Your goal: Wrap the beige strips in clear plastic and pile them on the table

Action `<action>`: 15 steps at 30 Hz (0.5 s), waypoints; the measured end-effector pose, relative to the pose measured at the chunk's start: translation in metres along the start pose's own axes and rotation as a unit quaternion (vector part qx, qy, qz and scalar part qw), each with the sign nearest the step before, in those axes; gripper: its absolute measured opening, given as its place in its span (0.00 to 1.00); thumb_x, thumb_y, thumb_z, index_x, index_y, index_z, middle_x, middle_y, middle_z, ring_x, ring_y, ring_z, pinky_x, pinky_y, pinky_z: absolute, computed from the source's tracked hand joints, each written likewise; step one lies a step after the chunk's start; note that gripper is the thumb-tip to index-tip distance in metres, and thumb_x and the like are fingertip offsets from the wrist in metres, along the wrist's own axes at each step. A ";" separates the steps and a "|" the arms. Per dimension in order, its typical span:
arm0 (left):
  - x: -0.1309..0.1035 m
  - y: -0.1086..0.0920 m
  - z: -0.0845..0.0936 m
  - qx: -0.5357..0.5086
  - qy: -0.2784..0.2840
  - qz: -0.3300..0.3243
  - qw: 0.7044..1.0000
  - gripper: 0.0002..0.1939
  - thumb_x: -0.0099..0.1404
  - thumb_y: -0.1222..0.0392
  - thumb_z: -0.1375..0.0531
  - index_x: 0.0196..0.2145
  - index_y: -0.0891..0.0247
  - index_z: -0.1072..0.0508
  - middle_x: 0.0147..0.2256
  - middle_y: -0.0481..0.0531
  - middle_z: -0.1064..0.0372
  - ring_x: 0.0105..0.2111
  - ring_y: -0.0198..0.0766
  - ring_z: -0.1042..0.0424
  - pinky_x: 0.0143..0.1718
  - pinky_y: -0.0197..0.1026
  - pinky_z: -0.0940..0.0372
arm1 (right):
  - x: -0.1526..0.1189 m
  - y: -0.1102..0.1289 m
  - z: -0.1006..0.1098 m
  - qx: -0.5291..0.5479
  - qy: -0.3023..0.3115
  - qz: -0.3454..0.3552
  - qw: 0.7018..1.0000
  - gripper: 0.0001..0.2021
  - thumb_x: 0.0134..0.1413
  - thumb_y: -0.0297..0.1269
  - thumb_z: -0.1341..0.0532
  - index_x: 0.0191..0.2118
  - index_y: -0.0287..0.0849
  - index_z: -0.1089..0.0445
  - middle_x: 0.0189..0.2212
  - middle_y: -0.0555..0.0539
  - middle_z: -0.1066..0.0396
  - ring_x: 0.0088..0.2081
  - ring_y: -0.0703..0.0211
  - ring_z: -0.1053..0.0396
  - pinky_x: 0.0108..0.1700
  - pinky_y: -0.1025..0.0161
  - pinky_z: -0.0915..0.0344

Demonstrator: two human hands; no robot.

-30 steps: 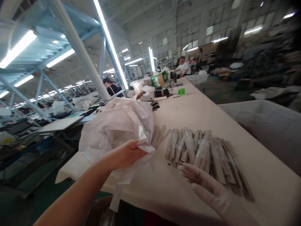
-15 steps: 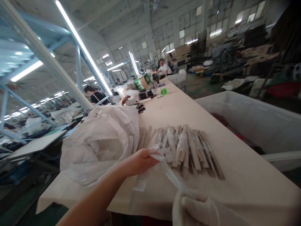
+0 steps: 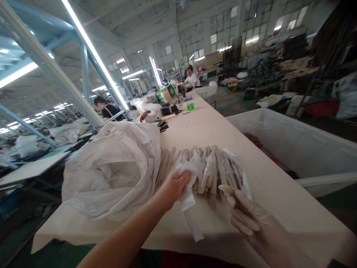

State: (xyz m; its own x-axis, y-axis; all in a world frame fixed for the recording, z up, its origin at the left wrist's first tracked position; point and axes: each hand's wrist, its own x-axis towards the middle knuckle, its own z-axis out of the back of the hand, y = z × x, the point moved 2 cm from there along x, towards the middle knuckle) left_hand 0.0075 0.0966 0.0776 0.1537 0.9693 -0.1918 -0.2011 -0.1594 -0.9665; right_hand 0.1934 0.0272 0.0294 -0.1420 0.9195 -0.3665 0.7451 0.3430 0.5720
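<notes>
My bare left hand [image 3: 178, 186] pinches a strip of white plastic film [image 3: 188, 199] between thumb and fingers. The strip's lower end hangs over the table's near part. Behind it lies a row of greyish-beige flat strips [image 3: 208, 171], several bunched and partly wrapped in clear film. My right hand [image 3: 247, 217], in a pale glove, is right of the left hand, in front of the bundles. Its fingers are apart and partly bent, with nothing visible between them. A translucent strip [image 3: 245, 180] runs behind its knuckles; whether it touches the glove I cannot tell.
A large white sack [image 3: 108, 178] stands on the left of the beige table [image 3: 206, 128]. Along the right edge is a white bin [image 3: 301, 137] with dark red cloth inside. A green box [image 3: 190, 107] and bags lie farther back. Two people [image 3: 192, 79] [image 3: 108, 109] are in the distance.
My right hand has risen from the bottom edge and opened beside the bundles. My left hand still holds film, which now hangs down instead of stretching toward the right hand.
</notes>
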 end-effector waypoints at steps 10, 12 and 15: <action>0.002 -0.002 -0.032 0.098 0.006 -0.095 0.991 0.09 0.59 0.56 0.46 0.25 0.63 0.37 0.21 0.43 0.44 0.22 0.30 0.45 0.24 0.33 0.49 | 0.020 -0.048 -0.034 -0.090 0.204 -0.128 0.966 0.21 0.37 0.49 0.31 0.21 0.41 0.42 0.12 0.60 0.51 0.15 0.73 0.59 0.17 0.71 0.59; 0.006 0.006 -0.031 0.059 0.012 -0.059 0.996 0.09 0.57 0.56 0.44 0.25 0.64 0.37 0.20 0.42 0.45 0.21 0.29 0.46 0.23 0.33 0.50 | 0.017 -0.048 -0.033 -0.095 0.212 -0.154 0.960 0.20 0.37 0.44 0.31 0.19 0.42 0.45 0.11 0.60 0.52 0.15 0.73 0.59 0.17 0.72 0.59; 0.011 0.019 -0.029 -0.055 0.003 0.019 0.998 0.10 0.54 0.55 0.41 0.27 0.64 0.36 0.20 0.42 0.43 0.20 0.28 0.45 0.22 0.32 0.50 | 0.007 -0.047 -0.029 -0.102 0.249 -0.196 0.943 0.13 0.46 0.42 0.36 0.24 0.41 0.38 0.11 0.61 0.53 0.13 0.73 0.61 0.16 0.72 0.60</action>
State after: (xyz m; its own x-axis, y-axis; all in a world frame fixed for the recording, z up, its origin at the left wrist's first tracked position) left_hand 0.0333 0.0987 0.0522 0.1533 0.9614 -0.2285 -0.0992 -0.2151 -0.9716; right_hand 0.1383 0.0229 0.0209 -0.7069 0.6726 -0.2190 0.4377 0.6592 0.6114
